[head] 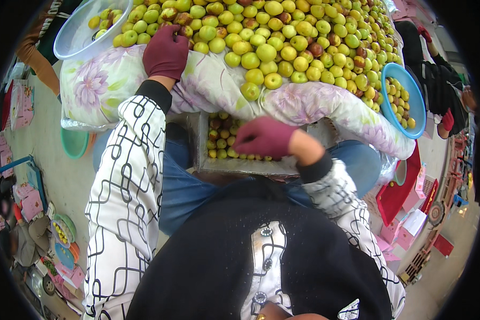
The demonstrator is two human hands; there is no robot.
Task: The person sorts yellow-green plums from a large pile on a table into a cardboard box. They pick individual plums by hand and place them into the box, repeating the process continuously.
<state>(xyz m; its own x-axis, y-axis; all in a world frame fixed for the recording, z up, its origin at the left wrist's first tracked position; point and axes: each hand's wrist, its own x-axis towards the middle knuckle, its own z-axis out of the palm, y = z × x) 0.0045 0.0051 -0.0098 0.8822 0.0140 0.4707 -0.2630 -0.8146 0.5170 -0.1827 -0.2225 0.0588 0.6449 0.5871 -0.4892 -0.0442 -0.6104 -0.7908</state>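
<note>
A large heap of green and reddish-brown jujubes [268, 52] lies on a floral padded quilt [304, 102] in front of me. My left hand [166, 54], in a maroon glove, reaches to the near left edge of the heap with its fingers curled against the fruit; whether it grips one is hidden. Above a box [202, 140] at my lap is my right hand [264, 138], gloved alike and blurred, its fingers bent downward. Jujubes [221, 136] fill the visible part of that box. The underside of the right hand's fingers is out of sight.
A clear plastic basin [70, 42] with a few jujubes stands at the heap's left, and a blue basin [420, 112] with jujubes at its right. Below the quilt on the left sits a green basin [74, 142]. Other people work at both sides, among pink boxes [29, 204].
</note>
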